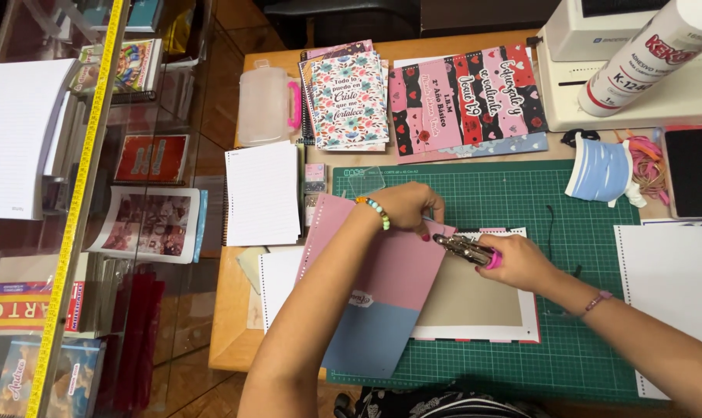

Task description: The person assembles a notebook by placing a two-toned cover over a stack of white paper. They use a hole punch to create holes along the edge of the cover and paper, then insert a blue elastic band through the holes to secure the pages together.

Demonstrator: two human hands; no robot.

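- the left hand (409,205) pinches the top edge of a pink and blue cover (382,286), fingers tight on it.
- the right hand (521,263) squeezes a metal punch (463,248).
- the cover lies on the green mat (583,340), over a brown board (482,298).

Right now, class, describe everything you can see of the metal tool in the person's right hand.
The metal tool is a small plier-like hand punch, shiny and silvery, with pink handles mostly hidden in the right hand. It lies nearly level, its nose pointing left at the top corner of the pink and blue cover, which the left hand pinches there. Whether its jaws bite the cover cannot be told. Below lies the green cutting mat.
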